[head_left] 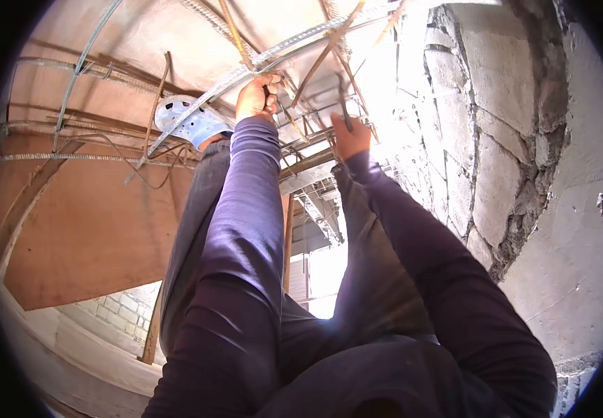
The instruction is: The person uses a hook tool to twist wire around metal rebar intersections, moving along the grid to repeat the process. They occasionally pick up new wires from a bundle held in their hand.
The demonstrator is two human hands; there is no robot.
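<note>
My left hand is raised in front of me, its fingers curled closed right beside a long ribbed steel bar. I cannot tell what those fingers hold. To its right, my right hand grips a thin dark rod-like tool that points up and away from me. Rusty thin bars cross the space between and beyond both hands. My left foot, in a pale perforated clog, rests among the bars just left of my left hand.
Brown plywood panels lie at the left, with bars crossing above. A cracked concrete wall rises close on my right. Between my legs an opening shows a lower level. A block wall stands at the lower left.
</note>
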